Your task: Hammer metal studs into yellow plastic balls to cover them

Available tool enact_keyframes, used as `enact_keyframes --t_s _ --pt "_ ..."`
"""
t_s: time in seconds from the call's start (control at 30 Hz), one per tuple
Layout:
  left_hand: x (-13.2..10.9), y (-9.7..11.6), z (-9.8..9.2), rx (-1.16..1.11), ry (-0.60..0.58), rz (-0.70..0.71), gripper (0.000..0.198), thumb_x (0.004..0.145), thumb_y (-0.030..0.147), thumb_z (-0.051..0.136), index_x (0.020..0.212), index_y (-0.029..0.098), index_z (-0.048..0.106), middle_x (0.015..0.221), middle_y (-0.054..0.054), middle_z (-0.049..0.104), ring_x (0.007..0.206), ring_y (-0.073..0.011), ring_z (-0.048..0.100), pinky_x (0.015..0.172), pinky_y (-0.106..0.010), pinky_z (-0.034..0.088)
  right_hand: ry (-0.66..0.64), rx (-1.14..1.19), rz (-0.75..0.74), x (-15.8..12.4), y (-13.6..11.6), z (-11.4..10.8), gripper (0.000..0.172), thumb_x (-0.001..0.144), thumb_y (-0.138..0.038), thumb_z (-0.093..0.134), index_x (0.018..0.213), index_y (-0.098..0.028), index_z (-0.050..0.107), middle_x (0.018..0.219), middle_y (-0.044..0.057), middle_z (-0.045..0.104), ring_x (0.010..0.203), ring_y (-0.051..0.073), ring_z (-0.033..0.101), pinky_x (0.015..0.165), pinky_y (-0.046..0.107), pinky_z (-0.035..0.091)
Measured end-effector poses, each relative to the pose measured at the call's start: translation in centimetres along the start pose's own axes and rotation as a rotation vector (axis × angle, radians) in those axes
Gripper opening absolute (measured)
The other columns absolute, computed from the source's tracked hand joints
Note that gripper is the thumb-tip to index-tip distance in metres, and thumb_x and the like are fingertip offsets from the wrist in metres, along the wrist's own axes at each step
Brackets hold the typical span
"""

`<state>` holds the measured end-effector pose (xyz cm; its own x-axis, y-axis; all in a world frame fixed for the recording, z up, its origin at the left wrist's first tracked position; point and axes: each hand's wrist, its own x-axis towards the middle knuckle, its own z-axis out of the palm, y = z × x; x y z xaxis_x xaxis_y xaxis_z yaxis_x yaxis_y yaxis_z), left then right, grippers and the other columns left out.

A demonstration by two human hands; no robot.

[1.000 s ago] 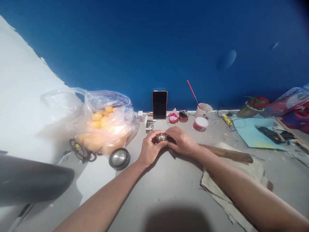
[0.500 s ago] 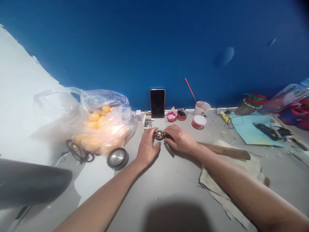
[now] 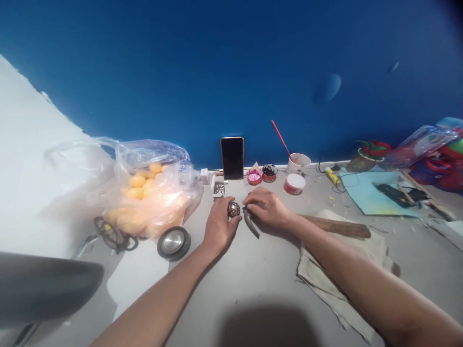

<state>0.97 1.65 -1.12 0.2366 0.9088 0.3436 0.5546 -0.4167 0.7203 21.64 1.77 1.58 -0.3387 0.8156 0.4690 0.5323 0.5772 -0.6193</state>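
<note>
My left hand [image 3: 218,225] pinches a small shiny metal ball [image 3: 233,208] between thumb and fingers, just above the grey table [image 3: 253,270]. My right hand [image 3: 265,208] lies beside it to the right, fingers curled down over the head of a hammer [image 3: 250,222]. The hammer's wooden handle [image 3: 336,226] runs out to the right across a beige cloth [image 3: 347,270]. The two hands sit close together, a small gap between them.
A clear plastic bag of yellow fruit [image 3: 152,188] sits left, with a round metal lid [image 3: 173,242] and a dark wire piece [image 3: 112,233] in front. A phone [image 3: 232,157] leans on the blue wall, beside small pots [image 3: 262,174], a cup with a red stick [image 3: 298,163] and clutter far right.
The hands have drawn slightly apart. The ball now shows fully in my left fingers, and the right hand has slid off it onto the hammer head.
</note>
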Motion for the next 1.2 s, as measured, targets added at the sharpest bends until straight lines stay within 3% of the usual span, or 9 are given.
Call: enact_keyframes --t_s 0.13,0.23,0.4,0.5,0.6,0.7,0.87,1.0,1.2 --pt "0.3 0.2 -0.5 -0.122 0.015 -0.083 0.036 0.081 0.013 0.067 0.116 0.02 0.063 0.111 -0.008 0.068 0.1 -0.0245 0.064 0.094 -0.041 0.049 0.012 -0.013 0.113 0.2 0.1 -0.1 0.016 0.088 -0.011 0.063 0.089 -0.021 0.076 0.091 0.005 0.076 0.093 0.021 0.066 0.089 0.035 0.05" --pt "0.7 0.4 -0.9 -0.233 0.033 -0.218 0.039 0.085 0.023 0.068 0.123 0.021 0.061 0.11 -0.007 0.071 0.087 -0.0213 0.064 0.087 -0.038 0.049 -0.017 -0.027 0.11 0.2 0.2 0.1 0.016 0.088 -0.011 0.063 0.089 -0.02 0.076 0.091 0.005 0.076 0.095 0.021 0.065 0.09 0.036 0.049" --pt "0.8 0.5 -1.2 -0.357 0.002 -0.27 0.038 0.085 0.028 0.072 0.121 0.022 0.064 0.102 -0.004 0.072 0.087 -0.0201 0.062 0.089 -0.036 0.046 -0.008 -0.005 0.1 0.3 0.2 0.1 0.018 0.088 -0.008 0.062 0.088 -0.021 0.075 0.09 0.004 0.076 0.093 0.02 0.066 0.09 0.035 0.05" --pt "0.9 0.6 -1.2 -0.673 -0.011 -0.346 0.05 0.083 0.031 0.077 0.129 0.023 0.058 0.112 -0.007 0.072 0.095 -0.0201 0.064 0.089 -0.034 0.048 -0.02 -0.002 0.101 0.3 0.1 0.0 0.017 0.088 -0.008 0.062 0.088 -0.02 0.074 0.09 0.004 0.076 0.094 0.021 0.065 0.089 0.035 0.05" --pt "1.2 1.0 -1.4 -1.046 -0.065 -0.466 0.053 0.079 0.031 0.082 0.125 0.022 0.058 0.117 -0.01 0.07 0.086 -0.0175 0.066 0.074 -0.029 0.05 -0.025 -0.031 0.069 0.3 0.1 0.0 0.014 0.09 -0.009 0.063 0.09 -0.019 0.074 0.089 0.005 0.075 0.093 0.022 0.064 0.089 0.035 0.05" --pt "1.4 1.4 -1.4 -1.244 -0.097 -0.54 0.054 0.071 0.024 0.089 0.117 0.019 0.062 0.114 -0.01 0.069 0.079 -0.0156 0.065 0.063 -0.025 0.047 -0.039 -0.074 0.004 0.3 0.1 0.2 0.013 0.092 -0.011 0.063 0.092 -0.018 0.073 0.088 0.006 0.075 0.09 0.022 0.063 0.088 0.036 0.049" --pt "1.0 1.7 -1.2 -1.276 -0.095 -0.564 0.049 0.072 0.017 0.087 0.115 0.02 0.065 0.093 -0.002 0.065 0.074 -0.0129 0.063 0.061 -0.023 0.047 -0.051 -0.118 -0.081 0.2 0.1 0.4 0.015 0.093 -0.011 0.06 0.092 -0.018 0.073 0.086 0.007 0.075 0.088 0.022 0.063 0.087 0.037 0.049" --pt "0.9 1.7 -1.1 -1.294 -0.086 -0.573 0.047 0.08 0.026 0.082 0.122 0.019 0.063 0.095 -0.006 0.067 0.072 -0.0134 0.063 0.061 -0.025 0.049 -0.058 -0.1 -0.079 0.2 0.0 0.2 0.015 0.094 -0.012 0.059 0.092 -0.019 0.072 0.086 0.006 0.075 0.088 0.022 0.063 0.088 0.037 0.049" --pt "1.3 1.5 -1.3 -1.375 -0.078 -0.658 0.039 0.079 0.026 0.082 0.113 0.016 0.064 0.094 -0.01 0.071 0.074 -0.0155 0.065 0.063 -0.025 0.049 -0.081 -0.271 0.089 0.2 -0.3 -0.8 0.009 0.093 -0.018 0.06 0.097 -0.019 0.068 0.098 0.008 0.073 0.095 0.023 0.063 0.087 0.035 0.047"
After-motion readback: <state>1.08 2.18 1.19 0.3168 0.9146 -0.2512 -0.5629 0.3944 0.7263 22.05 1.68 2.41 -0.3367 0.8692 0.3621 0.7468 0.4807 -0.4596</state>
